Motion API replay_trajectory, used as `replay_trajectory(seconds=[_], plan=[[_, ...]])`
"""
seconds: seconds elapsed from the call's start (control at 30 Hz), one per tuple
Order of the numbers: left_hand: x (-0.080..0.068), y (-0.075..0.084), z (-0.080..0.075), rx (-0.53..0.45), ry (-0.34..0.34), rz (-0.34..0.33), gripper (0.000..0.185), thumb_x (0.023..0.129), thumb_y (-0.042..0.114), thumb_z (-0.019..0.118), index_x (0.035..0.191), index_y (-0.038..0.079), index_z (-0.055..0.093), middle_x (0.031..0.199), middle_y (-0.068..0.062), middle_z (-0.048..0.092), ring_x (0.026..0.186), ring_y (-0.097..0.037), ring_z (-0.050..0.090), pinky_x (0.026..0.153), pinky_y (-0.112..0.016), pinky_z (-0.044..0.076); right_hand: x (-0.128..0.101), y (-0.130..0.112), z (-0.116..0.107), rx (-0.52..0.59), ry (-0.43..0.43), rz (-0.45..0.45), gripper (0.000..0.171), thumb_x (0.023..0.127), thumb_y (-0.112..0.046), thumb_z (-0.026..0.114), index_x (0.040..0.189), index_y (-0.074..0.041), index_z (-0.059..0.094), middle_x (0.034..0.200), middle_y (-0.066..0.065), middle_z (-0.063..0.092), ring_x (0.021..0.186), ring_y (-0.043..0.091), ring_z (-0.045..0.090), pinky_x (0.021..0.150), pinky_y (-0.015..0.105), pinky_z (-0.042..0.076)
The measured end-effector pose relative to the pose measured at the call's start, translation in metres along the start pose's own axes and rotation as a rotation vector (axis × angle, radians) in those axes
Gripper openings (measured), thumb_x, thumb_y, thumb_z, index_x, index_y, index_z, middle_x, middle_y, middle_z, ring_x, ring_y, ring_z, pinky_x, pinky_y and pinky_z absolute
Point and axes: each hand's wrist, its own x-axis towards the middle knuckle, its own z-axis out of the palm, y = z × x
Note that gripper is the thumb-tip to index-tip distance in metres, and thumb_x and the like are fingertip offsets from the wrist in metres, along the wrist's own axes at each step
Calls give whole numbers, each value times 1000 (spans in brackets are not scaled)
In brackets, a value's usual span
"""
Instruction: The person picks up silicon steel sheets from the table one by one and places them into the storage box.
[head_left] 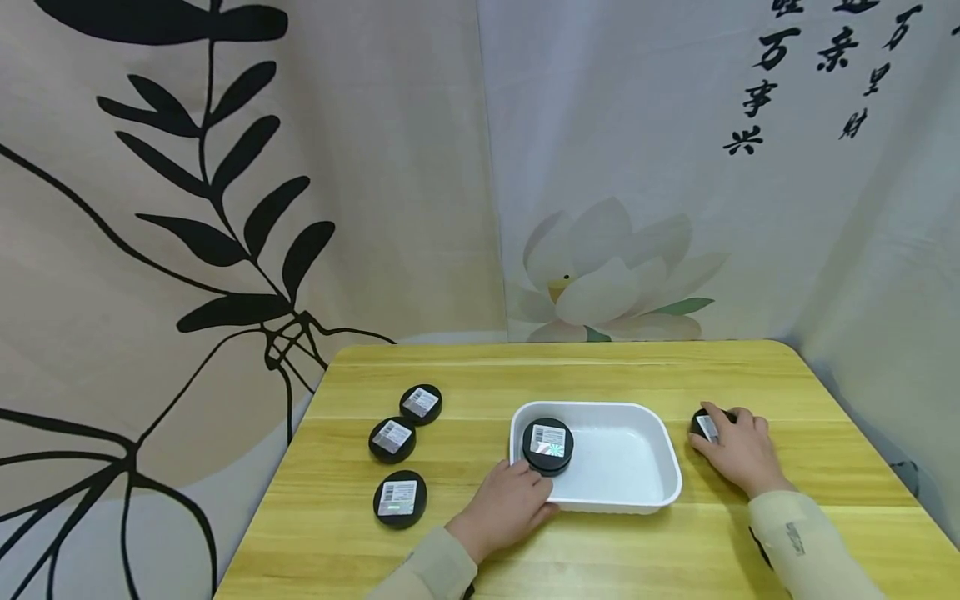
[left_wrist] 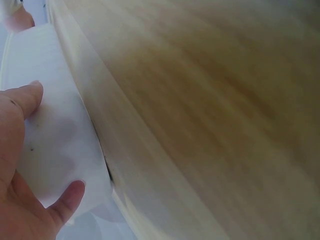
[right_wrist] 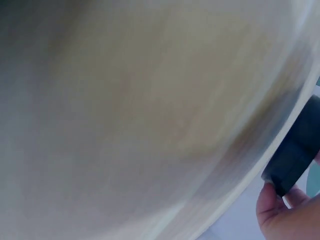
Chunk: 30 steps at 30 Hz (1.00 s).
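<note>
your right hand [head_left: 738, 450] is curled round a labelled black disc [head_left: 702, 427], thumb and fingers at its sides, to the right of the white tray [head_left: 622, 458] and well apart from it. you hold that disc low by the wooden table [head_left: 637, 558]; whether it touches the wood, you cannot tell from here. in the right wrist view its dark side wall shows, with your fingertips against the lower end.

your left hand [head_left: 510, 504] grips the tray at its near left corner, fingers over the rim and thumb against the outer wall; the left wrist view shows your thumb on that wall.

inside the tray, at its left end just beside your left fingers, sits a black disc with a white label [head_left: 547, 442], seemingly on top of another disc.

to your left, 3 more labelled discs lie on the table: the far disc [head_left: 421, 404] and the middle disc [head_left: 392, 439] touch or nearly so, and the near disc [head_left: 400, 498] lies apart from those 2. behind the table hangs a pale curtain [head_left: 412, 167] printed with black leaves and a lotus.
</note>
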Motion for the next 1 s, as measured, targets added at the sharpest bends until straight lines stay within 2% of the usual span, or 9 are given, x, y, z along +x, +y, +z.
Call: replay_trajectory(seconds=[0.53,0.73,1.0], plan=[[0,-1,2,-11,10,-3,34,103,54,47,92,25,62,97,11,70,87,-11,53,78,-29,42,-10,-9,0,26,33,7,71,92,-42,64,146,-3,41,136,43,32,112,56,30,77,64,39],[1,-2,2,-4,1,-5,35,103,54,46,94,25,62,99,10,71,88,-12,54,78,-30,43,-17,-12,-3,25,37,-2,71,91,-41,66,145,-1,42,135,43,33,112,56,30,78,63,38],[0,-1,5,4,28,-3,34,102,54,48,91,25,61,96,11,70,87,-12,54,79,-30,44,-29,-19,-6,28,41,-8,72,90,-43,66,145,-3,44,135,42,35,112,55,31,77,62,40]])
